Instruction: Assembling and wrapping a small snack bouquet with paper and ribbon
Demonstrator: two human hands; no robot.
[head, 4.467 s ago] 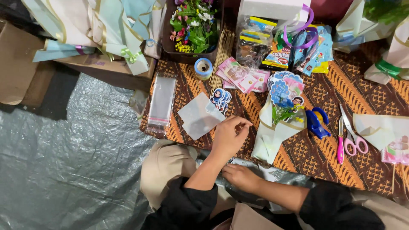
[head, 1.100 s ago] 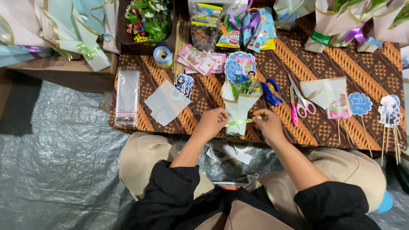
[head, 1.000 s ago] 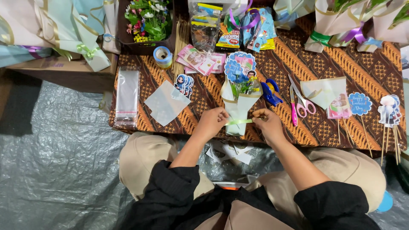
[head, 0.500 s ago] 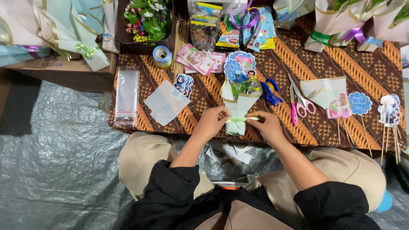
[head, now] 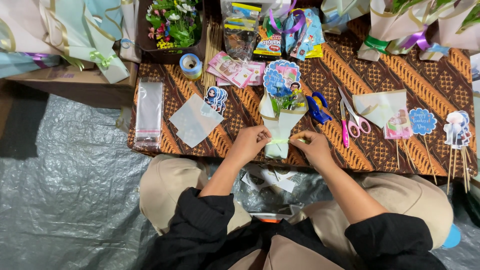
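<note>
Mini bouquet lies table-centre, wrapped, topper in; pale green ribbon across its stem, bow not formed. Left hand at 9 o'clock, right hand at 3, both pinching ribbon ends. Scissors at 3 o'clock.

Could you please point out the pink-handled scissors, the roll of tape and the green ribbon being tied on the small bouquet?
pink-handled scissors (head: 356, 125): head view, on the pink finger loops.
roll of tape (head: 190, 65): head view, on the roll's rim.
green ribbon (head: 280, 141): head view, on the stretch between the two hands.
</note>
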